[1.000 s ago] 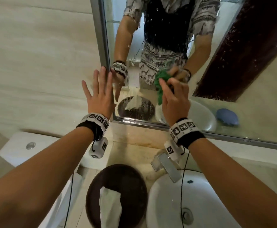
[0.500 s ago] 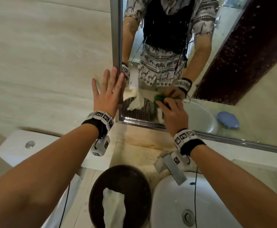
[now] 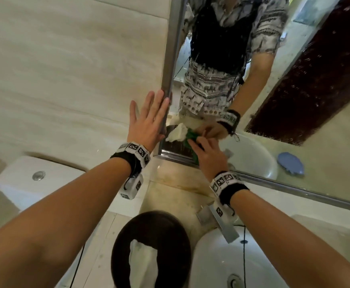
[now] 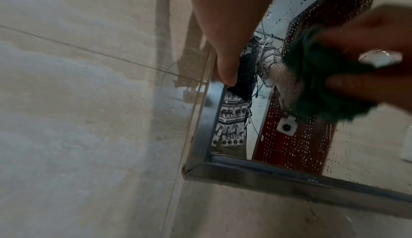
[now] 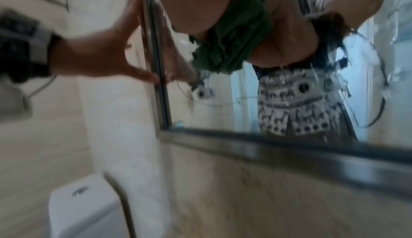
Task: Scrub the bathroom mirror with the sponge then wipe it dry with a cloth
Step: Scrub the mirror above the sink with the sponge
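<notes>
The wall mirror (image 3: 307, 125) is speckled with water drops and has a metal frame (image 3: 170, 59). My right hand (image 3: 208, 154) grips a green sponge (image 3: 190, 142) and presses it on the glass close to the mirror's lower left corner. From the wrists, the green sponge (image 4: 323, 83) (image 5: 231, 39) shows bunched under the fingers of the right hand (image 4: 368, 47). My left hand (image 3: 147, 123) lies flat with straight fingers on the wall and the frame's left edge; it holds nothing. The left hand (image 5: 100, 53) touches the frame with its thumb. A white cloth (image 3: 143, 265) lies in a dark bowl (image 3: 118, 256) below.
A white basin (image 3: 222, 271) with a metal faucet (image 3: 224, 223) sits under my right arm. The toilet tank (image 3: 34, 179) stands at the lower left. A blue object (image 3: 290, 163) shows as a reflection in the mirror. The stone counter edge runs under the frame.
My right hand has slid the green sponge down and left over the glass toward the lower left corner. The left hand has stayed flat at the frame's left edge.
</notes>
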